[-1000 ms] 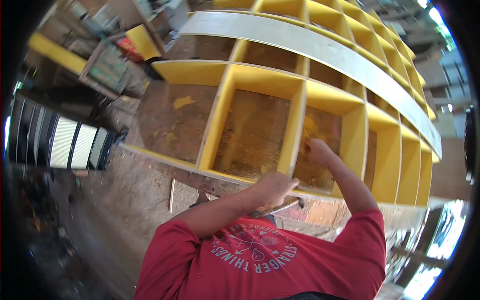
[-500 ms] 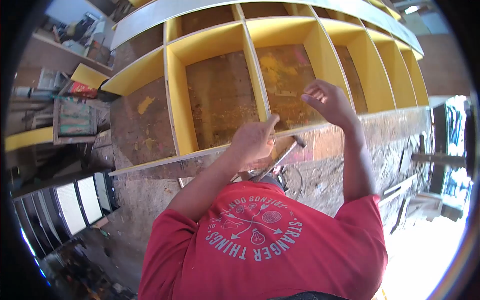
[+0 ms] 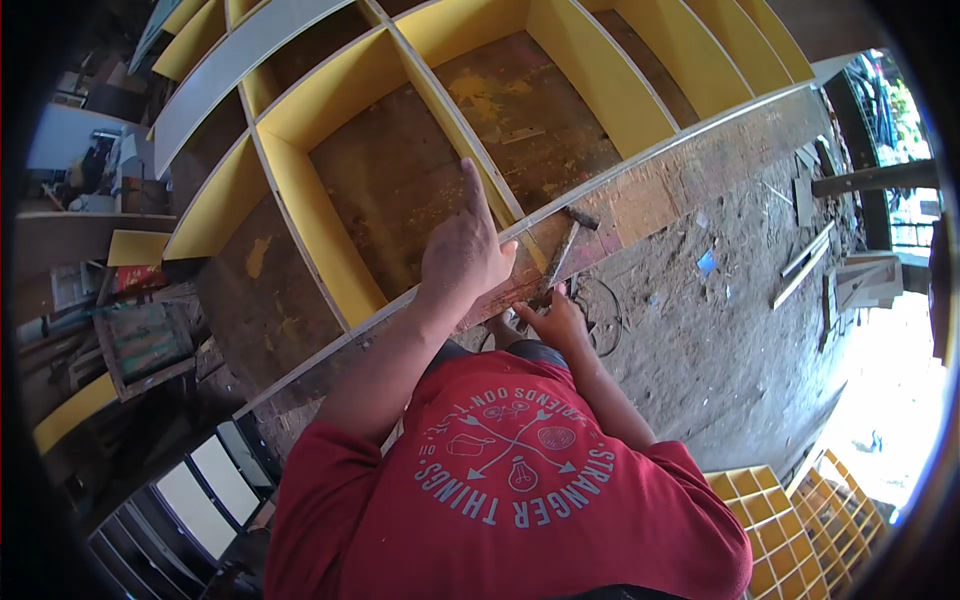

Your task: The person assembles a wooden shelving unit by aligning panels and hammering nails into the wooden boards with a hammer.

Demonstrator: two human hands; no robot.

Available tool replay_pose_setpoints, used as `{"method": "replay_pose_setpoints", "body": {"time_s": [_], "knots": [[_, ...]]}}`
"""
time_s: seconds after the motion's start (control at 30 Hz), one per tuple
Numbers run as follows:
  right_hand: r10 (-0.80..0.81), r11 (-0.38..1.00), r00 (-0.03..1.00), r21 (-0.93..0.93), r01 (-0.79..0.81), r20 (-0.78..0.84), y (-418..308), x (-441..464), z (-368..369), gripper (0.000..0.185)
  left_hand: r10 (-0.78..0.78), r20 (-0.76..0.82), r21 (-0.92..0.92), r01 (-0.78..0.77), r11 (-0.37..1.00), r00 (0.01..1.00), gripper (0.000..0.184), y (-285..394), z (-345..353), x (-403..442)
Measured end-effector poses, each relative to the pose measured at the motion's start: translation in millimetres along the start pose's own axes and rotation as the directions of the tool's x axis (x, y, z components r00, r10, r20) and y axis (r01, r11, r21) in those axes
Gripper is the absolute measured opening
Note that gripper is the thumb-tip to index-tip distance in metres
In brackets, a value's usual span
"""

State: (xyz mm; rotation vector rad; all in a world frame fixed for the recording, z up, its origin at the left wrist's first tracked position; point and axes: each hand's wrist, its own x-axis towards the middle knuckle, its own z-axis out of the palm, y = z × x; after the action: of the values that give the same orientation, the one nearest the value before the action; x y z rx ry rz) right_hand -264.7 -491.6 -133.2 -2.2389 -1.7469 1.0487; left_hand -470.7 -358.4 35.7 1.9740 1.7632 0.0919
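Note:
A yellow-lined wooden shelf unit [image 3: 290, 190] with several compartments lies on the worktable in front of me. My left hand [image 3: 465, 250] is at its near edge, where a divider [image 3: 455, 115] meets the front strip [image 3: 600, 185]. Its index finger stretches along the divider and the thumb points out to the right. A hammer [image 3: 562, 255] lies across the table's near edge, head away from me. My right hand [image 3: 558, 322] is low by the end of the hammer's handle, thumb and fingers apart; whether it touches the handle is hard to tell.
The worn wooden worktable [image 3: 650, 215] shows beyond the shelf's front strip. Below it is a rough dirt floor [image 3: 690, 320] with scraps and a dark cable [image 3: 615, 320]. Yellow lattice panels [image 3: 770, 520] stand at lower right, a green-stained frame [image 3: 148, 340] at left.
My right hand has come down from above the shelf to the hammer's handle. My left hand stays at the divider, its index finger now straighter. The view has turned and shifted.

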Motion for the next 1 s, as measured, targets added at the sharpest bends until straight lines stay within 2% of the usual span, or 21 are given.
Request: {"method": "replay_pose_setpoints", "body": {"time_s": [0.1, 0.13, 0.2, 0.23, 0.27, 0.3, 0.33, 0.4, 0.43, 0.47, 0.5, 0.53, 0.57, 0.63, 0.67, 0.7, 0.77, 0.8, 0.9, 0.93, 1.0], "knots": [[-0.006, 0.952, 0.999, 0.304, 0.022, -0.054, 19, 8, 47, 0.042, 0.049, -0.014, -0.006, -0.049, 0.999, 0.999, 0.115, 0, 5, 4], [0.216, 0.691, 0.966, 0.677, -0.254, 0.141, 16, 8, 51, 0.025, 0.061, -0.025, -0.012, -0.061, 0.998, 0.998, 0.113, -5, 11, 1], [0.242, 0.626, 0.969, 0.756, -0.189, 0.042, 20, 5, 44, 0.020, 0.108, -0.065, -0.016, -0.110, 0.994, 0.992, 0.110, -14, 23, 6], [0.266, 0.592, 0.964, 0.790, -0.156, -0.009, 20, 2, 35, 0.018, 0.102, -0.029, -0.022, -0.102, 0.995, 0.994, 0.110, -12, 19, 8], [0.280, 0.665, 0.951, 0.741, -0.093, -0.131, 23, -4, 24, 0.026, 0.090, 0.011, -0.034, -0.090, 0.995, 0.996, 0.110, -10, 15, 7], [0.327, 0.714, 0.932, 0.687, -0.135, -0.157, 22, -14, 0, 0.035, 0.072, 0.053, -0.050, -0.069, 0.996, 0.996, 0.111, -9, 11, 4], [0.309, 0.723, 0.932, 0.683, -0.102, -0.188, 15, -25, -23, 0.036, 0.066, 0.082, -0.077, -0.060, 0.995, 0.994, 0.111, -7, 7, 2], [0.255, 0.863, 0.910, 0.501, -0.062, -0.328, 1, -51, -75, 0.034, 0.057, 0.132, -0.133, -0.039, 0.990, 0.990, 0.111, -7, -1, 2], [0.229, 0.873, 0.925, 0.485, -0.057, -0.303, -10, -62, -106, 0.028, 0.071, 0.130, -0.156, -0.050, 0.987, 0.989, 0.111, -10, 0, 3], [0.241, 0.819, 0.929, 0.572, -0.039, -0.282, -15, -66, -130, 0.023, 0.083, 0.130, -0.181, -0.059, 0.982, 0.988, 0.110, -13, 4, 4], [0.200, 0.884, 0.931, 0.466, -0.037, -0.305, -30, -72, -161, 0.023, 0.095, 0.129, -0.205, -0.067, 0.976, 0.987, 0.110, -16, 6, 4], [0.057, 0.944, 0.912, 0.319, 0.083, -0.406, -21, -69, -175, 0.026, 0.100, 0.137, -0.229, -0.066, 0.971, 0.986, 0.111, -19, 7, 6], [-0.026, 0.960, 0.907, 0.242, 0.140, -0.421, -36, -71, -197, 0.025, 0.106, 0.143, -0.252, -0.067, 0.965, 0.984, 0.111, -21, 7, 7], [-0.084, 0.963, 0.848, 0.176, 0.205, -0.524, -50, -65, -214, 0.024, 0.130, 0.143, -0.268, -0.088, 0.959, 0.981, 0.112, -24, 11, 10], [-0.137, 0.949, 0.783, 0.148, 0.280, -0.606, -54, -59, -213, 0.025, 0.146, 0.138, -0.259, -0.106, 0.960, 0.980, 0.114, -27, 15, 11], [-0.169, 0.937, 0.778, 0.146, 0.317, -0.605, -55, -49, -214, 0.026, 0.160, 0.136, -0.250, -0.122, 0.961, 0.978, 0.115, -27, 14, 11], [-0.229, 0.911, 0.772, 0.150, 0.385, -0.593, -54, -30, -217, 0.028, 0.120, 0.193, -0.301, -0.057, 0.952, 0.974, 0.112, -26, 9, 11], [-0.145, 0.922, 0.897, 0.271, 0.276, -0.418, -52, -24, -224, 0.026, 0.102, 0.225, -0.324, -0.024, 0.946, 0.969, 0.111, -23, 3, 11], [-0.191, 0.981, 0.981, -0.032, 0.190, -0.016, -67, -6, -241, 0.023, 0.083, 0.239, -0.323, -0.002, 0.946, 0.968, 0.101, -21, 0, 14], [-0.267, 0.963, 0.960, -0.056, 0.263, -0.090, -64, 3, -236, 0.022, 0.079, 0.248, -0.320, 0.004, 0.947, 0.965, 0.100, -21, -3, 17], [-0.281, 0.960, 0.955, -0.027, 0.280, -0.094, -68, 13, -246, 0.025, 0.075, 0.282, -0.315, 0.019, 0.949, 0.957, 0.096, -20, -7, 17]]}}
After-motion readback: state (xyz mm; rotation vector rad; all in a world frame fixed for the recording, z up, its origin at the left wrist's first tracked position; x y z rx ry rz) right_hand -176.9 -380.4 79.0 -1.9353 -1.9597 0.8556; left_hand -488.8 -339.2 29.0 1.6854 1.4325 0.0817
